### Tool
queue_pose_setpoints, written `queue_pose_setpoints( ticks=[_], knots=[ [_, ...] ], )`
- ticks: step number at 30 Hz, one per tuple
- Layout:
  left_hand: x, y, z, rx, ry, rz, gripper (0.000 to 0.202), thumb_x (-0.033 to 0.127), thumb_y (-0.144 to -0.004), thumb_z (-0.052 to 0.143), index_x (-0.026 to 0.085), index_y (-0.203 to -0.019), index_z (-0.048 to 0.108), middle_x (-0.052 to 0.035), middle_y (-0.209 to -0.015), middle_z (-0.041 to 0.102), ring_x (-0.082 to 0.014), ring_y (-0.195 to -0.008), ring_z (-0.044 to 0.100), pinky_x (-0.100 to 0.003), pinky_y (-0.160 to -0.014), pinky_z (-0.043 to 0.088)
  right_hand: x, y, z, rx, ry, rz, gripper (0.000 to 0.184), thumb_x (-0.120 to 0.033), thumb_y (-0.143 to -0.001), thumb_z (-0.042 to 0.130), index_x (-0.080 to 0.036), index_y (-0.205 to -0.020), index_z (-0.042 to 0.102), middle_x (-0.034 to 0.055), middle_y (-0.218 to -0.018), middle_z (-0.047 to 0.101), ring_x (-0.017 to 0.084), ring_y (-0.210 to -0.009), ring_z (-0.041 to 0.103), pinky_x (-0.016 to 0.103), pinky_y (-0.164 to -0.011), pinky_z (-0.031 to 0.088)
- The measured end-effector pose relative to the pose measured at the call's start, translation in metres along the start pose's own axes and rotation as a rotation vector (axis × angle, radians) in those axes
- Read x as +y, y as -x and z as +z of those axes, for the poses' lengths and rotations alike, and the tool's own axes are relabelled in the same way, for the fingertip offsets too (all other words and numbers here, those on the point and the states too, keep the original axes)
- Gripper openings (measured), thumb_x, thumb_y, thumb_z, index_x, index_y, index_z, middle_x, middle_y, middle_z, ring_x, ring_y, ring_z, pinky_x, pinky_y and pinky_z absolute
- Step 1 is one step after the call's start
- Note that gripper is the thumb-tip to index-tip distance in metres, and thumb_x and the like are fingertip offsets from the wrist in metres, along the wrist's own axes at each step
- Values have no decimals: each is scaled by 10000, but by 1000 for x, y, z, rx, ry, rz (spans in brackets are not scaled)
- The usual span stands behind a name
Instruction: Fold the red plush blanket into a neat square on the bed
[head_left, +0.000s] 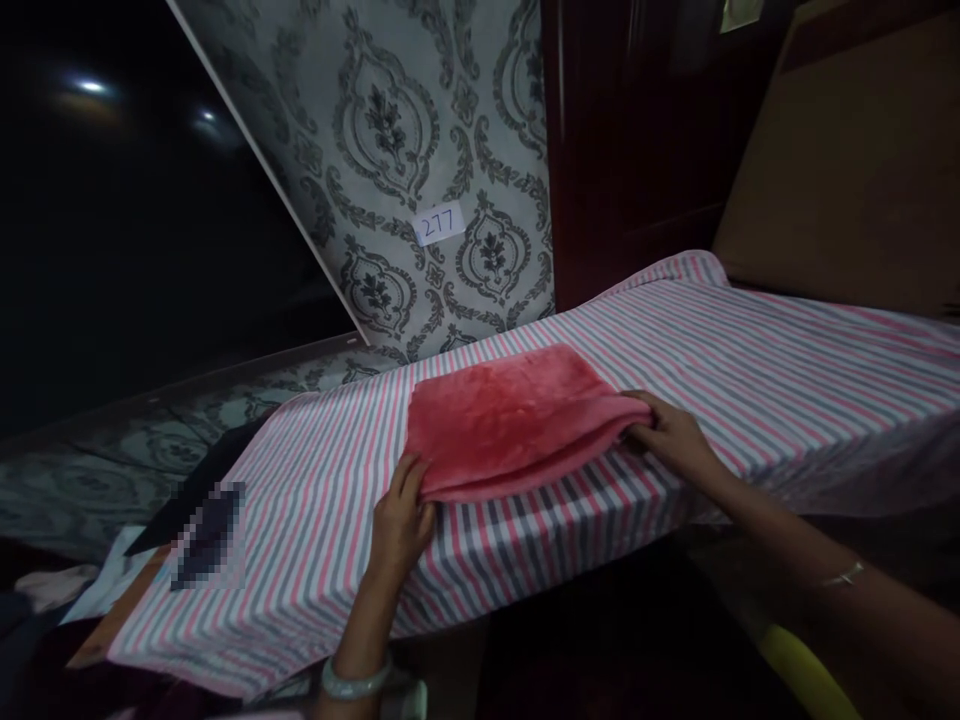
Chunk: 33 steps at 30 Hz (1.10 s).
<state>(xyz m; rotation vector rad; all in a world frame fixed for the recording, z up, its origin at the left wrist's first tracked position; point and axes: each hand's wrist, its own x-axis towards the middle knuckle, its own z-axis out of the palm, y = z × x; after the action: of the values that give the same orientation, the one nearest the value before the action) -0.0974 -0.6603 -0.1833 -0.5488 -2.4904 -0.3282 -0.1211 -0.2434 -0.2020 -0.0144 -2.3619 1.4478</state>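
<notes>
A folded red plush cloth (pixel 502 415) lies near the front edge of a table spread with a striped cover (pixel 322 500). Its near edge is lifted a little and shows a dark gap between layers. My left hand (pixel 401 515) pinches the near left corner, thumb in front and fingers on top. At the near right corner, my right hand (pixel 664 430) grips the cloth's edge between thumb and fingers. What the cloth is for, or whether it is a garment, I cannot make out.
A large dark screen (pixel 150 220) leans in at the left. Behind the table are patterned wallpaper (pixel 390 130) with a paper label (pixel 439 223) and a dark red door (pixel 637 130). A cardboard panel (pixel 855 160) stands at the right. A blurred dark item (pixel 210 540) lies at the left end.
</notes>
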Motion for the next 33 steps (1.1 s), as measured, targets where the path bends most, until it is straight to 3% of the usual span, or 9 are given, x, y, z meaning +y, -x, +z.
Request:
queue_pose_setpoints(
  ticks=[3, 7, 11, 15, 19, 23, 28, 30, 33],
  knots=[
    [18, -16, -19, 88, -74, 68, 424, 196, -847, 508, 197, -1263, 586, -129, -1321, 632, -258, -1183, 637, -357, -943, 556, -23, -23, -11, 125, -292, 2, 367, -324, -710, 622, -222, -1062, 648, -8, -766, 688, 201, -650, 667, 353, -638, 599],
    [70, -7, -27, 155, -142, 330, 424, 270, -865, 532, 204, -1281, 579, -150, -1207, 678, -273, -1015, 681, -384, -842, 565, -22, -28, -23, 329, -567, 61, 297, -395, -759, 639, -268, -1024, 592, 1, -879, 697, 199, -749, 690, 386, -756, 611],
    [121, 23, -9, -33, -113, 571, 435, 193, -831, 523, 158, -1262, 576, -173, -1099, 689, -247, -768, 649, -400, -684, 558, 12, 11, -17, 198, -570, 206, 383, -622, -895, 429, -291, -977, 603, 85, -867, 715, 281, -805, 720, 450, -680, 624],
    [135, 37, -3, -112, -48, 610, 371, 239, -836, 580, 143, -1194, 592, -165, -1039, 689, -230, -684, 624, -385, -592, 540, 22, 53, -9, 92, -585, 295, 490, -691, -929, 327, -300, -1001, 614, 80, -829, 735, 280, -788, 731, 440, -652, 627],
    [120, 20, -21, -197, 177, 628, 314, 370, -906, 553, 198, -1162, 613, -109, -996, 709, -221, -748, 662, -353, -616, 549, 1, 69, 3, 58, -821, 492, 366, -571, -842, 622, -275, -1057, 611, 57, -1001, 756, 287, -895, 731, 439, -739, 640],
    [84, -48, -23, -102, 250, 395, 231, 284, -954, 455, 237, -1055, 657, -70, -1001, 732, -202, -887, 697, -318, -732, 558, -18, 69, 18, 96, -908, 520, 478, -479, -795, 716, -287, -1211, 583, 47, -1130, 738, 307, -1006, 712, 467, -776, 647],
    [21, -155, 25, -277, 208, -104, 397, 377, -855, 555, 161, -1178, 639, -138, -1234, 675, -279, -1186, 598, -404, -1019, 466, -29, 68, 27, 133, -970, 494, 602, -440, -766, 763, -295, -1306, 541, 36, -1178, 725, 296, -1027, 707, 467, -856, 631],
    [6, -180, 48, -470, 383, -283, 463, 442, -838, 554, 141, -1177, 645, -139, -1214, 683, -286, -1164, 600, -389, -991, 471, -30, 68, 29, 142, -982, 509, 640, -424, -743, 786, -282, -1315, 537, 38, -1169, 727, 290, -1023, 706, 462, -886, 618],
    [-1, -192, 73, -631, 543, -334, 494, 569, -818, 525, 139, -984, 702, -93, -975, 735, -257, -953, 663, -331, -816, 523, -28, 67, 33, 188, -990, 507, 713, -377, -684, 823, -254, -1322, 531, 45, -1135, 736, 286, -1000, 708, 460, -928, 590]
  ],
)
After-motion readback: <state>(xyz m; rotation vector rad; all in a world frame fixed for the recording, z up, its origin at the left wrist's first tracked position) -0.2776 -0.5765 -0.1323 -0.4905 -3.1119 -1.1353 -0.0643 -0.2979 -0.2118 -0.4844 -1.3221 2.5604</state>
